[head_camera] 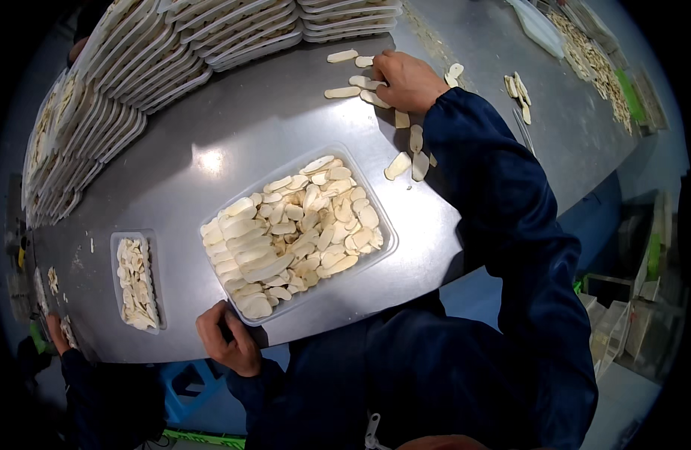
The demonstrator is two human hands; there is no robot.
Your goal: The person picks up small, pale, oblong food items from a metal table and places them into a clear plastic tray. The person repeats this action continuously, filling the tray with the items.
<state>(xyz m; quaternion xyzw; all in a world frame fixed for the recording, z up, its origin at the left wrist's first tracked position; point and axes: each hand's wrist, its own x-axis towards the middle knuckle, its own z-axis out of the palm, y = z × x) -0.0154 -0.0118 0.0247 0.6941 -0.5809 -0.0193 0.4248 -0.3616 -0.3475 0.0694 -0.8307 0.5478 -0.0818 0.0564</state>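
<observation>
A clear plastic tray (387, 242) filled with pale dried slices lies before me on the metal table (171, 185); larger slices overlap in rows at its left side. My left hand (228, 340) rests with curled fingers at the table's front edge, beside the tray's lower left corner. Beyond the tray, my right hand (407, 81) reaches down among loose pale slices (342, 92), its fingertips at the slices; whether it grips one cannot be told. More loose slices (398, 165) lie between that hand and the tray.
Stacked filled trays (154, 73) stand along the back left. A smaller filled tray (134, 281) lies at left, near a co-worker's hand (55, 332). Metal tweezers (524, 129) and a few slices (519, 93) lie at right, with a heap of slices (595, 62) farther off.
</observation>
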